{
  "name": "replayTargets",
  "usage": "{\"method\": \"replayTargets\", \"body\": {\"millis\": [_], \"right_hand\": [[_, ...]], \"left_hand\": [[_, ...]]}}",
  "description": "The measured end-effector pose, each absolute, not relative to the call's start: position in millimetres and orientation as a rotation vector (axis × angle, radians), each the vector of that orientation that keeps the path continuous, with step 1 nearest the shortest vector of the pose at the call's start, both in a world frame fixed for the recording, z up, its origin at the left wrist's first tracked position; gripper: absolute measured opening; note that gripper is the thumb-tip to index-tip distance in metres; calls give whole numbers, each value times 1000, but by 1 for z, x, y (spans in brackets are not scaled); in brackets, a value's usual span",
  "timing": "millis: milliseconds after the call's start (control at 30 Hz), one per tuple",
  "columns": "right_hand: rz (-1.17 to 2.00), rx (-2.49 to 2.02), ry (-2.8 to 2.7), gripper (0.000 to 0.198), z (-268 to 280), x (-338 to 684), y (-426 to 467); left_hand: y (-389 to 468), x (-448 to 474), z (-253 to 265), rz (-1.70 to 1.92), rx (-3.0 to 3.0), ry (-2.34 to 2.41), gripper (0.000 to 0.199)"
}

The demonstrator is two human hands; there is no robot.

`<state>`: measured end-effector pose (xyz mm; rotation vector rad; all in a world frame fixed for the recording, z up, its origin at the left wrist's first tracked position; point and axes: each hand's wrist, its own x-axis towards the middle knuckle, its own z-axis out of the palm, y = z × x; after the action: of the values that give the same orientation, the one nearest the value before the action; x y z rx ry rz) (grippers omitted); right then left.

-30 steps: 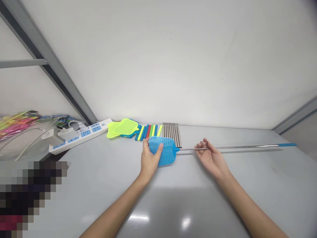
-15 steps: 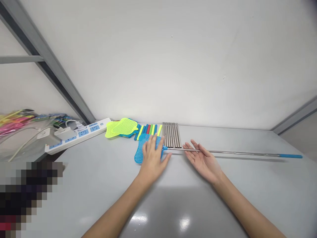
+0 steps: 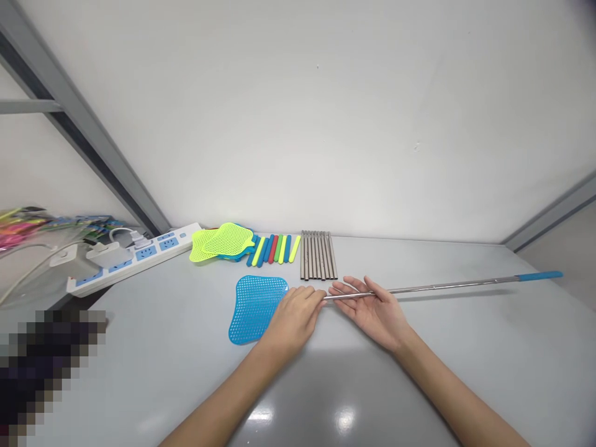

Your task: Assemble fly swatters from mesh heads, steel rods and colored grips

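A blue fly swatter with a perforated head (image 3: 256,307), a thin steel telescopic rod (image 3: 447,285) and a blue grip (image 3: 540,276) lies across the space before me. My left hand (image 3: 298,313) is closed around the neck, where head and rod meet, and hides that joint. Palm up, my right hand (image 3: 372,310) supports the rod on its outstretched fingers, with the thumb laid over it. The grip end is raised off the table at the right.
Yellow and blue swatter heads (image 3: 228,239) are piled at the back, beside coloured grips (image 3: 274,249) and a row of steel rods (image 3: 318,256). A power strip (image 3: 153,251) with plugs stands left. Bagged colourful items (image 3: 23,226) lie farther left. A wall rises behind the grey table (image 3: 162,347).
My left hand has gone from lying spread on the swatter head to closing around its neck. The head has come nearer and left; the grip end has risen. My right thumb now crosses the rod.
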<state>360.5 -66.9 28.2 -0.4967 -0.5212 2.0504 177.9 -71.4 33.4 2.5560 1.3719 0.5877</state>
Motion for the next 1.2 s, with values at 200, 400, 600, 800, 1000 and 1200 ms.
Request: {"method": "replayTargets", "body": {"millis": [200,400,600,800,1000,1200], "right_hand": [[1917,-508,-496,33,33,368,-65],[1830,-493,-378,30,33,376,-61],[1740,-455,-274,26,29,393,-52],[1642,-424,-331,17,30,406,-45],[1519,-372,-300,13,30,423,-40],[1480,-305,-261,13,28,437,-36]], "left_hand": [[-74,180,35,600,2516,1393,29],[-72,180,36,630,2449,1518,31],[-71,178,37,642,2441,1513,31],[-73,178,38,609,2371,1504,31],[-76,180,37,555,2302,1514,31],[-76,181,36,548,2298,1489,33]]}}
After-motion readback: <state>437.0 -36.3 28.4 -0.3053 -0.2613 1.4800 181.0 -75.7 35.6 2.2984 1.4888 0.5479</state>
